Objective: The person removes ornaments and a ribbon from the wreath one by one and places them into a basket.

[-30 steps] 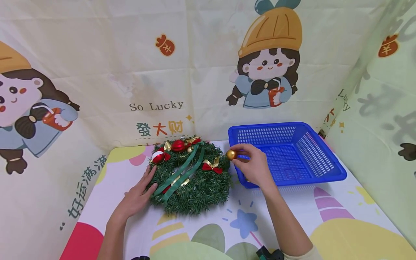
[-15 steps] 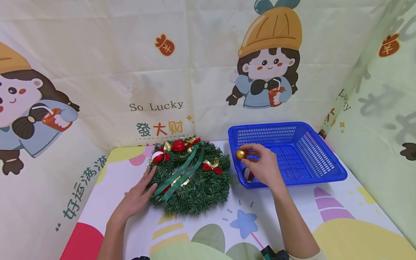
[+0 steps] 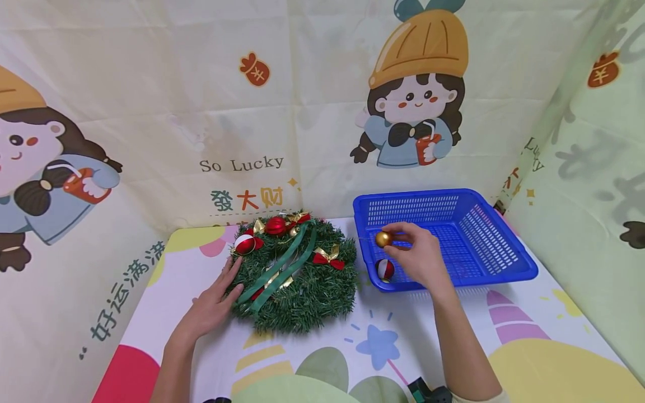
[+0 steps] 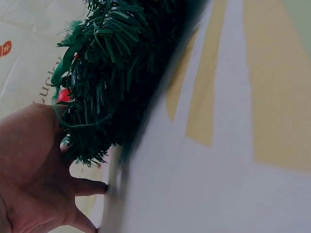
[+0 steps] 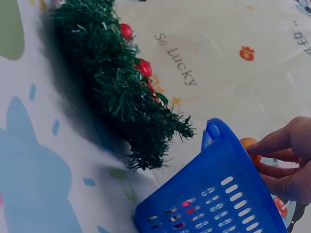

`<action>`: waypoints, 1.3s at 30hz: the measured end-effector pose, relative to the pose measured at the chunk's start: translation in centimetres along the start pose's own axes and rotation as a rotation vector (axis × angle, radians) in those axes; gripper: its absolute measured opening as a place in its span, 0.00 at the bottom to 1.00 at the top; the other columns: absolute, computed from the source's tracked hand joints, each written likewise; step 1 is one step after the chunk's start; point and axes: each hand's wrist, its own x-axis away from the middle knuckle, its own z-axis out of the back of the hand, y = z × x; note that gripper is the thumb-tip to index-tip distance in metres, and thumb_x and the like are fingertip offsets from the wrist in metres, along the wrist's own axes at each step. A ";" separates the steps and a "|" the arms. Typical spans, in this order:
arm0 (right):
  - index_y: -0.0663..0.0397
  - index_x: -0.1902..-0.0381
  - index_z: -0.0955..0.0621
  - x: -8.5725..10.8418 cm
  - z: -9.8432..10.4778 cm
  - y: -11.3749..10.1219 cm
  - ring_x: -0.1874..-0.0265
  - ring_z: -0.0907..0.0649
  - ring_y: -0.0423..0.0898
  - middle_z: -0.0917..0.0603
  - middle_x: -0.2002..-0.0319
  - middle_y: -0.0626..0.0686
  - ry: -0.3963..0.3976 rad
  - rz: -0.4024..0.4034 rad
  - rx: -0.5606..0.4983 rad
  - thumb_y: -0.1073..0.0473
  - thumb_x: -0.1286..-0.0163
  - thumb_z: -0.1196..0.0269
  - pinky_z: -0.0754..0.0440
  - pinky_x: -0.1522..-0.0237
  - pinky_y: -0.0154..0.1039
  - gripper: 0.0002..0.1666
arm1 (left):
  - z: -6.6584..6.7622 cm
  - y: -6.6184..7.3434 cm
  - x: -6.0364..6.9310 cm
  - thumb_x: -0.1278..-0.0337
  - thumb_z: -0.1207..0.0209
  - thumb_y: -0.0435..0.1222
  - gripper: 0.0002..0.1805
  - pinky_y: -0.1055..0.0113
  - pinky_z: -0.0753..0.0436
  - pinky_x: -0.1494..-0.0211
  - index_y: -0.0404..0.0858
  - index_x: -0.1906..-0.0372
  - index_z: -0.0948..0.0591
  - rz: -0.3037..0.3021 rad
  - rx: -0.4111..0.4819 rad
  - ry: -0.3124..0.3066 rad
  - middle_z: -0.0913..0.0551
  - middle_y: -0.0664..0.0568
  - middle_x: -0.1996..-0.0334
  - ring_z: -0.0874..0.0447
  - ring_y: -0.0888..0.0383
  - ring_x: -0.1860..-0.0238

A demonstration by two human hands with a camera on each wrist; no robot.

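My right hand (image 3: 419, 252) pinches a gold ball ornament (image 3: 383, 239) between thumb and fingers, over the left part of the blue basket (image 3: 514, 275). A faint thin thread runs left from the ball towards the wreath. Behind the basket's rim in the right wrist view, the ball (image 5: 250, 148) is partly hidden. A red and white ball (image 3: 385, 270) lies in the basket near its left wall. My left hand (image 3: 214, 305), fingers spread, rests against the left side of the green wreath (image 3: 312, 302). In the left wrist view, that hand (image 4: 36, 160) touches the needles.
On the wreath are a red ball (image 3: 275, 226), another red and white ball (image 3: 244, 244), a red and gold bow (image 3: 330, 258) and green ribbon (image 3: 284, 268). A printed cloth wall (image 3: 322, 101) stands behind the table.
My right hand has carried the gold ball rightward from the wreath's right edge to over the basket. The red and white ball inside the basket has come into view. My left hand stays put.
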 end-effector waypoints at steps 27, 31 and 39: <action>0.54 0.44 0.14 -0.1 2.3 2.0 0.44 0.16 0.63 0.13 0.47 0.61 -0.163 -0.091 0.177 0.64 0.31 0.30 0.13 0.47 0.56 0.18 | 0.0 -0.2 -0.1 0.17 0.54 0.54 0.37 0.05 0.61 0.47 0.57 0.14 0.54 -0.001 0.003 0.006 0.60 0.48 0.14 0.48 0.26 0.21; 0.55 0.45 0.14 -0.1 2.4 2.2 0.48 0.15 0.61 0.12 0.49 0.61 -0.186 -0.101 0.179 0.65 0.32 0.30 0.12 0.50 0.52 0.17 | 0.1 -0.1 0.0 0.17 0.54 0.54 0.37 0.05 0.61 0.47 0.57 0.14 0.54 -0.002 0.005 0.006 0.60 0.48 0.14 0.48 0.26 0.21; 0.56 0.49 0.13 -0.1 2.5 2.7 0.53 0.13 0.56 0.12 0.51 0.60 -0.223 -0.128 0.203 0.66 0.34 0.29 0.11 0.50 0.51 0.15 | 0.0 -0.2 -0.1 0.17 0.54 0.53 0.37 0.05 0.61 0.47 0.56 0.14 0.53 -0.003 0.007 0.009 0.59 0.47 0.14 0.49 0.26 0.20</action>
